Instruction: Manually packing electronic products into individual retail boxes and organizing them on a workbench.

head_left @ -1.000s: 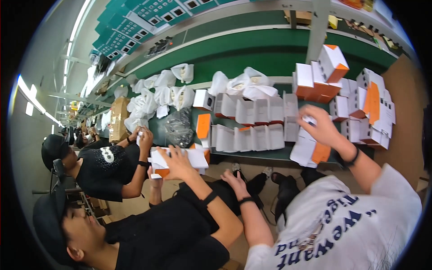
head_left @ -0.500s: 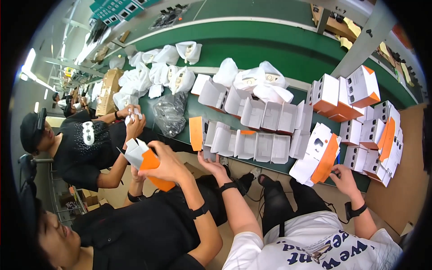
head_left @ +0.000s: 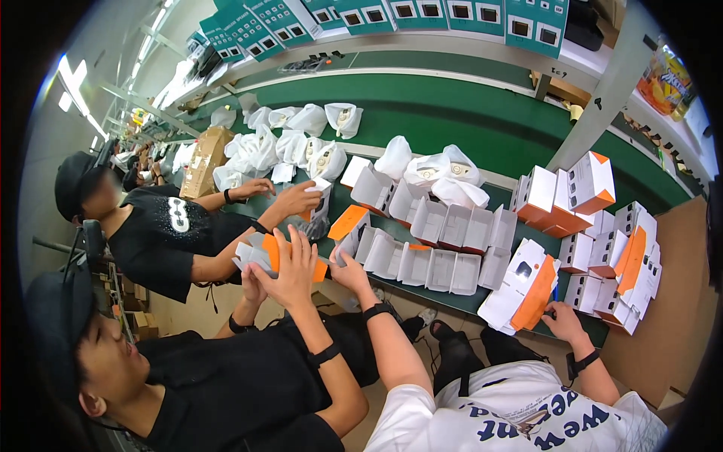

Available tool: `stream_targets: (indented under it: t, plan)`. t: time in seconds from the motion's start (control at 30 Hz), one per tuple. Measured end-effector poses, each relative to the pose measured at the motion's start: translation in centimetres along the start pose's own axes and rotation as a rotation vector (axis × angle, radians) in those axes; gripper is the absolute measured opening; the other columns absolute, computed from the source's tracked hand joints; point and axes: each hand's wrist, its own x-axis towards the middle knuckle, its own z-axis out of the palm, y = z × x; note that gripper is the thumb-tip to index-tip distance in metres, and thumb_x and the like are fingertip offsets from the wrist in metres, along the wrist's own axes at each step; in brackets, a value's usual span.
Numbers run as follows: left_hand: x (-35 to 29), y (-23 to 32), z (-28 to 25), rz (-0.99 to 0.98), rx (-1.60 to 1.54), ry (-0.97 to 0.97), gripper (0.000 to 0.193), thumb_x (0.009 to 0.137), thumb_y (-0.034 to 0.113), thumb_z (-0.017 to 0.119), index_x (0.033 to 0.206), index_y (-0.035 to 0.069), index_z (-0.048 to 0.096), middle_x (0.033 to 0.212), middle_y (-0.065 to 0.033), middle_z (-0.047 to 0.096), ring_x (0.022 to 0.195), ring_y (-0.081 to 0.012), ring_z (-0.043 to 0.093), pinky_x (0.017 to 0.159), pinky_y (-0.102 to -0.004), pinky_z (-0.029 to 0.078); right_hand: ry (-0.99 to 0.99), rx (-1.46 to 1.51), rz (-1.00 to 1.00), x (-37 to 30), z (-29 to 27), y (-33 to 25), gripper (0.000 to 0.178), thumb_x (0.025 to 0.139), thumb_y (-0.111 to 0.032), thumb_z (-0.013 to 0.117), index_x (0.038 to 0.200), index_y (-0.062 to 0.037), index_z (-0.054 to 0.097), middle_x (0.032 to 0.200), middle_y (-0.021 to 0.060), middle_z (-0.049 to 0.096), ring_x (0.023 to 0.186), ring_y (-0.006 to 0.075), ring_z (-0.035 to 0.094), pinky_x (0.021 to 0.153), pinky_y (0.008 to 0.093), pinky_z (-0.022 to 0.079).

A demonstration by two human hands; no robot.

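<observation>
My left hand [head_left: 351, 274] is closed at the near end of an open white box [head_left: 348, 242] with a raised orange flap, its fingers around a grey lower flap. This box stands at the left end of two rows of open white boxes [head_left: 452, 270] on the green table. My right hand [head_left: 563, 324] rests at the table's front edge with its fingers curled; what they hold, if anything, is hidden. Just left of it lies a stack of flat white-and-orange cartons [head_left: 518, 286]. A narrow blue item [head_left: 556, 291] shows beside the stack.
Closed white-and-orange boxes [head_left: 591, 184] are piled at the right, before a brown cardboard sheet [head_left: 663, 309]. White-bagged items [head_left: 444, 169] lie behind the rows. At left, one co-worker's hands [head_left: 290, 271] hold a box; another co-worker [head_left: 173, 233] handles one beyond. Teal boxes [head_left: 422, 11] line a shelf above.
The view has shifted upward, bringing the shelf in. My left hand has closed at the box, whose orange flap now leans right. The farther co-worker's hands have moved right to a box.
</observation>
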Motion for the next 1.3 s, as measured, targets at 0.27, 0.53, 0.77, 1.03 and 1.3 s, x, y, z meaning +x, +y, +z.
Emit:
stream_targets:
  t: [0.27,0.53,0.77,1.03,1.3]
  plan:
    - [0.7,5.6,0.6,0.18,0.186,-0.118,0.026,0.092,0.015,0.057,0.104,-0.005,0.07,0.097,-0.0266,0.071,0.092,-0.0429,0.067,0.087,-0.0447,0.052,0.081,0.014,-0.076,1.0,1.8,2.5,0.028,0.083,-0.02,0.074,0.098,0.0022,0.067,0.092,0.0198,0.067,0.087,0.0345,0.066,0.08,0.042,0.054]
    - [3.1,8.8,4.1,0.165,0.513,-0.373,0.023,0.092,0.015,0.063,0.111,0.015,0.076,0.102,-0.0163,0.074,0.097,-0.0344,0.069,0.087,-0.0475,0.045,0.245,0.092,0.028,2.6,5.0,2.4,0.061,0.078,-0.025,0.082,0.123,0.0025,0.051,0.111,0.0224,0.057,0.109,0.0394,0.058,0.094,0.0432,0.05]
    - [-3.0,15.3,-0.4,0.412,0.022,-0.403,0.02,0.092,0.011,0.067,0.105,-0.004,0.07,0.099,-0.0178,0.071,0.088,-0.0307,0.066,0.082,-0.0359,0.052,0.433,0.147,0.338,6.5,6.6,1.7,0.089,0.065,-0.045,0.091,0.124,0.0055,0.048,0.126,0.0251,0.052,0.121,0.0421,0.052,0.102,0.0485,0.046]
    - [-22.3,22.2,-10.0,0.191,-0.191,-1.214,0.01,0.09,0.002,0.069,0.099,-0.002,0.071,0.088,-0.0101,0.073,0.079,-0.0146,0.067,0.075,-0.0284,0.053,0.498,0.445,0.282,5.3,3.0,1.3,0.06,0.075,-0.027,0.089,0.113,0.0007,0.052,0.114,0.0225,0.065,0.109,0.0394,0.065,0.092,0.0433,0.053]
    - [-29.2,24.5,-7.6,0.249,-0.239,-1.041,0.062,0.09,0.01,0.072,0.141,-0.007,0.042,0.131,-0.0205,0.058,0.119,-0.0269,0.059,0.101,-0.0364,0.047,0.278,1.221,-0.285,-1.9,-2.3,0.4,0.043,0.085,-0.004,0.076,0.118,-0.0034,0.049,0.105,0.0167,0.07,0.095,0.0291,0.072,0.082,0.0356,0.054]
